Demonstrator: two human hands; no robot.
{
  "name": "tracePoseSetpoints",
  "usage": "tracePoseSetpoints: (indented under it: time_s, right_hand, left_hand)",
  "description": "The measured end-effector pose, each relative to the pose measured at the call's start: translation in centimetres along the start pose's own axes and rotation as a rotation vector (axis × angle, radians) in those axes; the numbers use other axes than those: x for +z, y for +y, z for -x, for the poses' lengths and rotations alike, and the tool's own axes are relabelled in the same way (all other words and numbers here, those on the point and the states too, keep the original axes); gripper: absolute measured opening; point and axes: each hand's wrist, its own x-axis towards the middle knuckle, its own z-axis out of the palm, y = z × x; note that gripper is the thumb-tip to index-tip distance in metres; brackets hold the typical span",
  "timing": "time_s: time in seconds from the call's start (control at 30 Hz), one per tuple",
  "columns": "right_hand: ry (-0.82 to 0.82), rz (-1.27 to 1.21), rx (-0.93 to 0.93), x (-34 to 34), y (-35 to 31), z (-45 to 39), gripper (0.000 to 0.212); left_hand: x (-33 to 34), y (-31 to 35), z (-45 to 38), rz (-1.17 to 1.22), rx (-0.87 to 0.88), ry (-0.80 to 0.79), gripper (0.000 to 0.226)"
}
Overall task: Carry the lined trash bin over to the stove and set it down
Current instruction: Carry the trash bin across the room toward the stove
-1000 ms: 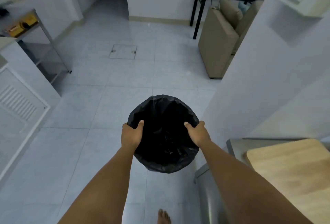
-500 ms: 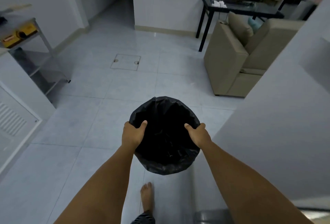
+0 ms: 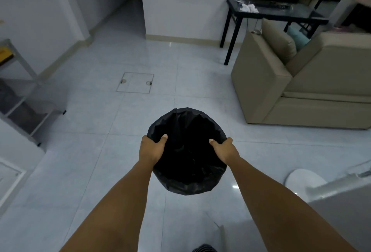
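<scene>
Black plastic lines the trash bin (image 3: 187, 151) so fully that I cannot make out the bin's own wall or colour, and its inside is only darkness. At the far left a metal shelf rack (image 3: 22, 91) is cut off by the frame edge, with something yellow on its top tier that I cannot identify. My left hand (image 3: 151, 149) is closed on the bin's left rim, thumb hooked inside the liner and the fingers hidden behind the outer wall; my right hand (image 3: 223, 150) clamps the right rim the same way, its fingers likewise out of sight. I hold the bin between them, upright, off the floor in front of me, over the pale glossy floor tiles (image 3: 90, 171). Beyond it, a square floor hatch (image 3: 135, 82) sits flush in the tiles, well apart from the bin. Further right stands a black side table (image 3: 275, 14) with something white and crumpled on top, too small to read, and just in front of it a beige sofa (image 3: 301, 91) whose right part runs out of frame. Low on the right a round white object (image 3: 305, 180) lies on the floor, partly hidden behind a blurred grey metal edge (image 3: 341, 201) that I cannot identify. Open tile stretches ahead and to the left between the rack and the sofa; a passage leads back along the left wall.
</scene>
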Motion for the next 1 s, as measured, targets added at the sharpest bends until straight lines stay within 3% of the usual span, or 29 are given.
tracePoseSetpoints:
  time_s: [0.3,0.63,1.0]
  right_hand:
    - [0.039,0.002,0.004,-4.2,-8.1,-15.2,0.077]
    - [-0.028,0.052,-0.030,-10.1,-19.3,-32.1,0.083]
    - [-0.082,0.074,-0.100,-8.2,-32.9,-49.8,0.078]
  left_hand:
    - [7.5,9.8,-13.7,-0.003,0.023,-0.008,0.081]
    - [14.7,20.9,-27.5,0.023,-0.052,0.032,0.081]
    - [16.6,29.6,-45.8,0.067,-0.078,0.115,0.083]
